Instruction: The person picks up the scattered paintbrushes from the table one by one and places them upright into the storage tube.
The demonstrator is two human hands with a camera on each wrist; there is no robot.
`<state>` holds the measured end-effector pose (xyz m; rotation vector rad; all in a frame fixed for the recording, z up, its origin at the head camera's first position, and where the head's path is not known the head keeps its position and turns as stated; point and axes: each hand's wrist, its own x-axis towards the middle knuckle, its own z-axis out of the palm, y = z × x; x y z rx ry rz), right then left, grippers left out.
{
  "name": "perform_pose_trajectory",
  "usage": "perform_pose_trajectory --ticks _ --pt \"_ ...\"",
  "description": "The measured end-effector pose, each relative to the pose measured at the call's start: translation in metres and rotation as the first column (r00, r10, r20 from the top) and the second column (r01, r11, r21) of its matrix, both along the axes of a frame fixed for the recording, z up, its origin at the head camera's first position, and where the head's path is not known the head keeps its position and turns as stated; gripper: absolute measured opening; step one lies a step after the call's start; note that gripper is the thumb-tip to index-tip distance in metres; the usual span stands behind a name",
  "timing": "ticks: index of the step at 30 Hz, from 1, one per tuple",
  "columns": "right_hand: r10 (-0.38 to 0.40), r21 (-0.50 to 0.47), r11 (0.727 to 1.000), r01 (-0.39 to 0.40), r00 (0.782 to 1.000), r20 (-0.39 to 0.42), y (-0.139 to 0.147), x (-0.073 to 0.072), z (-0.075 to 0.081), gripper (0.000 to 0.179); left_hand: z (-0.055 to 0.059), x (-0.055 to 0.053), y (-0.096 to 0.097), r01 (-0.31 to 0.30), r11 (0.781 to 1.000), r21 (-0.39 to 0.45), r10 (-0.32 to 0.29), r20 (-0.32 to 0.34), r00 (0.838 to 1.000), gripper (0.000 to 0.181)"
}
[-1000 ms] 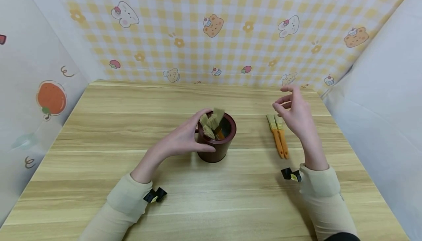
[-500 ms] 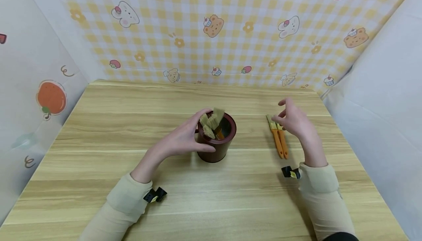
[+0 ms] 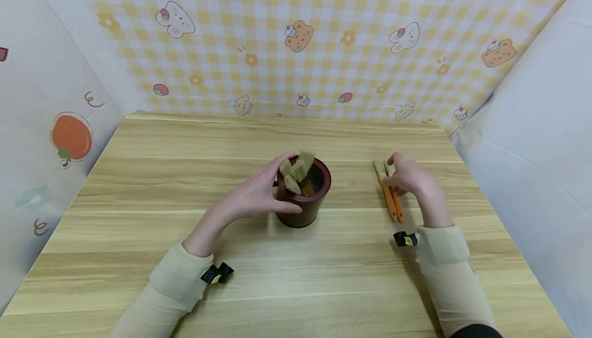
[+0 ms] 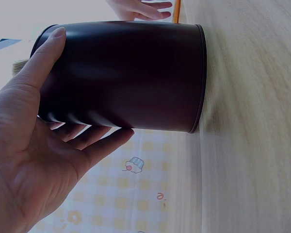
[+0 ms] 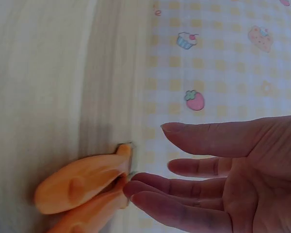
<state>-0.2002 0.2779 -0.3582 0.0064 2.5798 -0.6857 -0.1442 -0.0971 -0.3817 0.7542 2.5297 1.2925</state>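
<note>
Near the middle of the table stands a dark brown cylindrical brush pot (image 3: 301, 217), upright, with several bristle-topped paintbrushes (image 3: 298, 171) leaning inside it. My left hand (image 3: 259, 194) holds its side, thumb across the near wall and fingers around the far side. The left wrist view shows the pot (image 4: 121, 77) tight in that grip with its base at the table. To the right, two orange-handled paintbrushes (image 3: 389, 202) lie side by side, bristles away from me. My right hand (image 3: 411, 179) hovers right over their upper part; its fingers (image 5: 194, 211) and thumb are apart around nothing.
The wooden table (image 3: 296, 281) runs back to a yellow checked cloth (image 3: 259, 76) printed with cartoons. White sheets (image 3: 532, 148) hang at both sides. Each sleeve carries a small black wrist camera, such as the left one (image 3: 217, 273).
My right hand has come down and toward me, from above the bristles to close over the two brushes. The left hand and the pot have stayed put.
</note>
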Motion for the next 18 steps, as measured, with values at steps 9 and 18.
perform_pose_trajectory --ticks 9,18 --pt "-0.001 0.06 0.998 -0.002 0.999 0.039 -0.003 -0.004 -0.01 0.061 0.0 0.0 0.0 0.0 1.0 -0.008 -0.001 -0.007 1.0 0.11" --pt "0.046 0.063 0.997 -0.046 0.999 0.002 -0.008 -0.005 -0.018 0.06 0.0 0.0 0.0 0.0 1.0 -0.007 0.0 -0.009 1.0 0.11"
